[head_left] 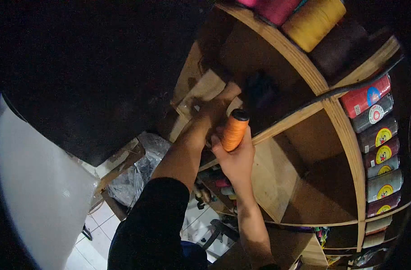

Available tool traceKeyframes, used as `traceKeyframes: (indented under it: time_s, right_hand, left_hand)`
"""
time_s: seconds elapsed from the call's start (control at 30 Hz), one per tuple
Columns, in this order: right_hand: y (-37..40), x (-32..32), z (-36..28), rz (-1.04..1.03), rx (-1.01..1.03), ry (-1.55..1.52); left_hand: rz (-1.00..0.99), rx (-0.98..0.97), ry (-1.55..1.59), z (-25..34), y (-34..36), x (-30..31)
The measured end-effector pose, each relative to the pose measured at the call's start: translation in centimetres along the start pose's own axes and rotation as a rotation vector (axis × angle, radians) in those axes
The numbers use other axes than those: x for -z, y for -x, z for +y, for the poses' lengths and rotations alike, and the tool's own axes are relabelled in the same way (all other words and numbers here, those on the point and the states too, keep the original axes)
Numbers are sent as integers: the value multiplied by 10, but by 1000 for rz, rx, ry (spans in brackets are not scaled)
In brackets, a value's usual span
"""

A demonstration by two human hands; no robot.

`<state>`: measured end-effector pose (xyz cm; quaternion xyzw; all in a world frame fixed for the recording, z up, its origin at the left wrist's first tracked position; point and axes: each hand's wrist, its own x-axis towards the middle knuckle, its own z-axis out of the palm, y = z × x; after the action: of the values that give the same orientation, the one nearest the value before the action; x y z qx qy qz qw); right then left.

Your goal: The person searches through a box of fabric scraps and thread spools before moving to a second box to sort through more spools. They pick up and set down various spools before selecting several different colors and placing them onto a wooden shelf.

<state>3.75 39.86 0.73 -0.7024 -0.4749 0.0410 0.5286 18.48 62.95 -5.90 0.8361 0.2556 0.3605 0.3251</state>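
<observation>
An orange thread spool (pixel 234 135) with a black end cap stands nearly upright in my right hand (pixel 238 159), whose fingers are wrapped round it. My left hand (pixel 216 104) reaches past it into a wooden shelf compartment. It is beside a pale wooden piece (pixel 204 86); dimness and blur hide whether it grips that piece. Behind my left hand, a dark bluish item (pixel 261 87) lies deep in the same compartment.
Wooden shelf dividers (pixel 347 153) curve along the right. A yellow thread spool (pixel 314 22) sits on top, and labelled thread spools (pixel 383 144) line the right side. A dark cable (pixel 349 90) crosses the frame. Clear plastic wrap (pixel 140 168) and a white surface (pixel 39 189) are at left.
</observation>
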Motion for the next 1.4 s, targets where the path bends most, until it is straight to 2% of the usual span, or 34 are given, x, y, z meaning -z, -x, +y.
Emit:
traceKeyframes:
  time_s: [0.2,0.3,0.4,0.47,0.53,0.6,0.67,0.7,0.8,0.83,0.9,0.93,1.0,1.07,1.13,1.33,1.4]
  right_hand:
    - [0,-2,14,-1,-12,-68]
    - [-1,2,-1,-49,-34,-82]
    - [-3,-1,0,-17,-64,-152]
    - [-1,-9,-10,21,-119,-305]
    - [-5,-16,-23,100,-214,-510]
    - [-15,-17,-19,17,-88,-353]
    - [-17,-16,-8,-99,-46,-258]
    - [-18,-15,-7,-137,-57,-307]
    - [-18,-7,-14,-203,-63,-393]
    - [-20,-6,-15,-150,-21,-280]
    - [-19,-4,-15,-40,51,-58]
    - [-18,-3,-16,-86,20,-15]
    - [-16,1,-16,-175,-46,76]
    - [-16,1,-13,-179,-56,147]
    - [-14,2,-9,-194,-12,136]
    - [-18,11,-9,-284,-108,11]
    - [-16,9,2,-276,-54,-26]
  left_hand:
    - [-12,84,110,-6,8,4]
    - [4,132,264,-11,13,14]
    - [61,198,772,-9,46,49]
    - [131,240,1069,8,104,82]
    - [298,241,899,60,189,134]
    - [323,247,974,77,240,146]
    - [306,-4,561,78,246,158]
    - [298,-138,356,77,243,161]
    - [144,-156,296,72,220,165]
    - [153,-129,159,73,212,162]
    - [61,-12,612,68,176,150]
    - [8,50,837,63,151,140]
    - [316,-25,215,35,91,96]
    - [244,92,112,27,45,73]
    - [242,34,74,5,5,40]
    - [55,121,-134,-15,-16,-2]
    - [15,147,-170,-17,-14,-6]
